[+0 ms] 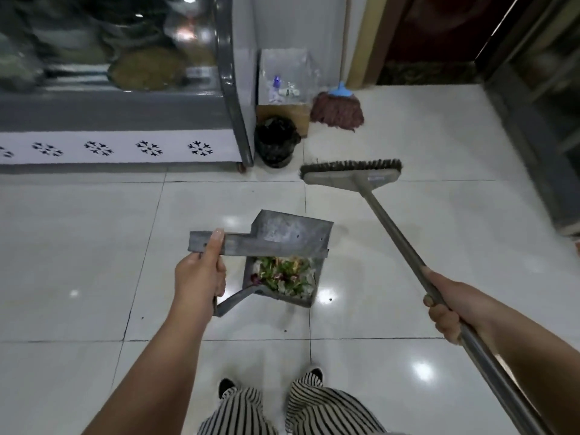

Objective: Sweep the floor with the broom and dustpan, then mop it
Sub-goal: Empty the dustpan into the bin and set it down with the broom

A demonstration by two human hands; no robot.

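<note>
My left hand (201, 274) grips the handle of a grey metal dustpan (282, 233), held above the white tiled floor (78, 252). Green and purple vegetable scraps (284, 276) lie inside the pan. My right hand (445, 312) is closed around the long metal handle of the broom (389, 227). The broom head (350, 172) with dark bristles hovers ahead, right of the dustpan. A red string mop (337, 113) with a blue socket leans against the far wall.
A black-lined bin (276, 141) stands beside a glass display counter (119, 89) at the left. A clear bag of bottles (285, 80) sits on a cardboard box behind it. A dark doorway frame (530, 127) borders the right. Small dark specks dot the tiles near my feet.
</note>
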